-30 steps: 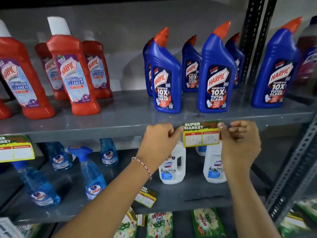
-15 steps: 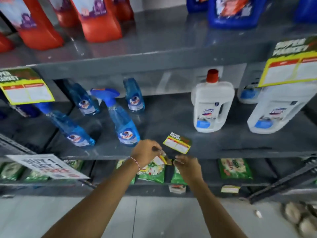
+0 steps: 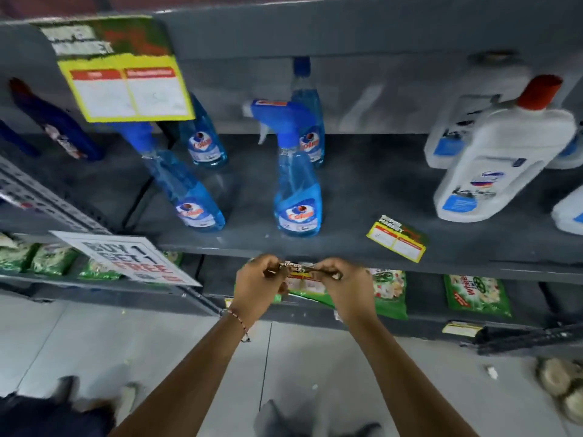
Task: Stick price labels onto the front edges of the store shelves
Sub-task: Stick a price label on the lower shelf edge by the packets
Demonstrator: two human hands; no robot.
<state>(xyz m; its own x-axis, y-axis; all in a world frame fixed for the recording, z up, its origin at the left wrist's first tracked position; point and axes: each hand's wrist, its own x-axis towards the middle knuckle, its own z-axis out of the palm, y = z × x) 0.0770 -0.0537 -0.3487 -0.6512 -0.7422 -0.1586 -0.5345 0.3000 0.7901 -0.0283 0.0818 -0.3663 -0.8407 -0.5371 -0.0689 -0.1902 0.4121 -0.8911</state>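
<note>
A: State positions relative to the front spray bottle.

B: Far left and below it: a "BUY 1 GET 1 FREE" sign. Above left: a hung price card covering another bottle's top. Directly below: left hand and right hand, each pinched closed on one end of a price label at the shelf edge. Right: a loose label, then white jugs.

A: Legibility?

B: Held label blurred, partly covered by fingers.

Held price label blurred, partly behind fingers
</note>
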